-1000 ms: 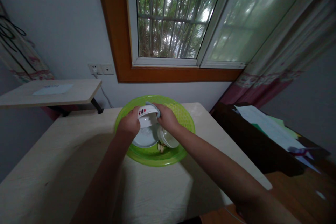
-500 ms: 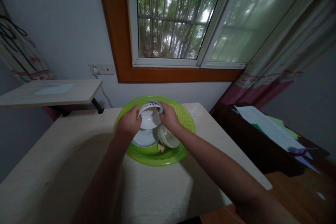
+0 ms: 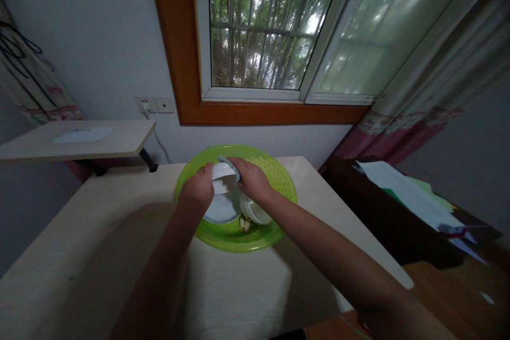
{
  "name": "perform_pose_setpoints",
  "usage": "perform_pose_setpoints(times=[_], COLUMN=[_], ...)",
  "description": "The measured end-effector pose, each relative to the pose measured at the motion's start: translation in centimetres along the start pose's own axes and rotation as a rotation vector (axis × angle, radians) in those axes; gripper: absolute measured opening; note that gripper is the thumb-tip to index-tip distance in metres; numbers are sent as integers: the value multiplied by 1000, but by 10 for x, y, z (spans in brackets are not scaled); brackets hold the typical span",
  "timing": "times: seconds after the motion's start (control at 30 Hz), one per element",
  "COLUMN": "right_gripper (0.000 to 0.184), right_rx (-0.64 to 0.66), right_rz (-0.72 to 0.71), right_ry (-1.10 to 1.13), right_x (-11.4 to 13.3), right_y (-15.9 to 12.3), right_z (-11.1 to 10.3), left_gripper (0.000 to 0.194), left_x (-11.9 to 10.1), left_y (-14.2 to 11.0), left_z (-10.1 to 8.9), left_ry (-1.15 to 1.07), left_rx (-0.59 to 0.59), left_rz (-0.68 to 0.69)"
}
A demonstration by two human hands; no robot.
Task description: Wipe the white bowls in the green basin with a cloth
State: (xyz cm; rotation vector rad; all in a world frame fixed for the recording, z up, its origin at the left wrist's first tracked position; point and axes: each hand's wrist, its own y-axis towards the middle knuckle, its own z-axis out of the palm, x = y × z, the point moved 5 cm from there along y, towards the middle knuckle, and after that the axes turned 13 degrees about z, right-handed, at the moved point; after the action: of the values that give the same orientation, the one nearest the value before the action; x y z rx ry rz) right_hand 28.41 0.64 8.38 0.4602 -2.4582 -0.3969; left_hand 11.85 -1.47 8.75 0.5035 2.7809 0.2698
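Observation:
My left hand (image 3: 196, 189) is closed on the rim of a white bowl (image 3: 223, 176), which is tilted so that its inside faces me. In my right hand (image 3: 251, 177) is a thin grey cloth or pad (image 3: 230, 165), pressed against the bowl's far right side. Both hands are over a green plastic basin (image 3: 242, 246). Below the bowl lies a white plate (image 3: 222, 211) in the basin. Beside it a second white bowl (image 3: 257, 211) rests tipped on its side, partly hidden by my right wrist. Small light-brown wooden pieces (image 3: 244, 223) lie near that bowl.
The basin stands on a pale wooden table (image 3: 239, 292). A raised shelf (image 3: 115, 143) with a paper on it is at the left. A window (image 3: 266, 37) and sockets (image 3: 154, 104) are behind. Papers (image 3: 410, 196) lie on dark furniture to the right.
The bowl has turned in my hands: its red figures have gone from sight and a plain white side shows. The grey cloth has shifted slightly along the rim. The things in the basin stay put.

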Motion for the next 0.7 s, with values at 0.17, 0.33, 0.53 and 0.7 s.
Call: perform_pose_setpoints(times=[0.17,0.33,0.53,0.7], right_gripper=[64,58,36,50], right_rx=[-22,-117,-147,-123], right_rz=[19,127,254,135], right_ry=[-2,163,270,201], right_x=[4,-17,-38,-28], right_y=[-1,9,17,13], right_z=[-2,-1,6,4], left_gripper=[49,50,49,46], left_x=[0,12,15,11], left_y=[2,8,9,7], left_z=[1,2,11,10], left_ry=[-10,-142,-156,-65], left_rx=[-36,-153,-43,-12], left_rz=[25,-1,-50,-53])
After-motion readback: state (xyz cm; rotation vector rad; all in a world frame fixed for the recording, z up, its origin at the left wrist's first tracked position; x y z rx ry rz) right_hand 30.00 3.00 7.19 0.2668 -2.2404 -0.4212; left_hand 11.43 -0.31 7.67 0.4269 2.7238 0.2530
